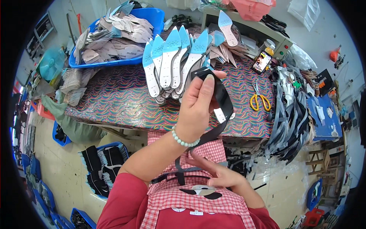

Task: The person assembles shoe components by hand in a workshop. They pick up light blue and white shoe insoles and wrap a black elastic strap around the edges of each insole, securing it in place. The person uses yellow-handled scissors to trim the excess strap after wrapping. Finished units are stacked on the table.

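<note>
My left hand (198, 105), with a pale bead bracelet on its wrist, is raised over the table's front edge. It pinches the top of a long black strip (225, 101) that has a white patch on it. The strip loops down to my lap, where my right hand (219, 175) holds its lower end against my red-checked apron. Just behind the raised hand, a fan of white and blue insoles (171, 63) lies on the table.
The table (122, 99) has a wavy multicoloured cover. On it are a blue bin of insoles (152, 17), yellow-handled scissors (260, 101) and a phone (262, 62). Black and grey strips (289, 114) hang off its right end. A blue bin of black pieces (105, 168) stands on the floor.
</note>
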{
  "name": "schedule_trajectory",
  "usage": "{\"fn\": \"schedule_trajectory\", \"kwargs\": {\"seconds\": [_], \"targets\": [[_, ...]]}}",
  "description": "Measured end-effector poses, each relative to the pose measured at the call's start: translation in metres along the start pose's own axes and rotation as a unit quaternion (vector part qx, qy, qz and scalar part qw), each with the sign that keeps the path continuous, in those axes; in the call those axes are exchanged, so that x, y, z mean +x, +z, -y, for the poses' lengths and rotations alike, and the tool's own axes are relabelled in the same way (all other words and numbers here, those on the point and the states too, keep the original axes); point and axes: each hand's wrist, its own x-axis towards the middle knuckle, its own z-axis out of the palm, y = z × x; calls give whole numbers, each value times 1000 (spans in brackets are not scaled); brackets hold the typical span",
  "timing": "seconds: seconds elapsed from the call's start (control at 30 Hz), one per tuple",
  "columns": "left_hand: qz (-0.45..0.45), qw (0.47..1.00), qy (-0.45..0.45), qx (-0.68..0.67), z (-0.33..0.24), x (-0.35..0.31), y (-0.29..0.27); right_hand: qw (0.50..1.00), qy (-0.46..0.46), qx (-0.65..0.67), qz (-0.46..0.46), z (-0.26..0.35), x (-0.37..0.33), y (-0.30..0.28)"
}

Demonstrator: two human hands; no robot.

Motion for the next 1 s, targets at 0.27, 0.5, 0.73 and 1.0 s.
{"fn": "schedule_trajectory", "kwargs": {"seconds": [0.27,0.5,0.73,1.0], "targets": [[62,995,-16,77,7,-20,35,784,-297,-113,-533,21,-9,-18],[97,994,18,48,-6,-2,33,849,-233,-110,-461,53,-1,-6],[217,919,-225,241,31,-50,-64,863,-279,195,-374,60,-72,-43],[269,772,-359,450,50,-195,-148,581,-356,144,-717,104,-332,-145]]}}
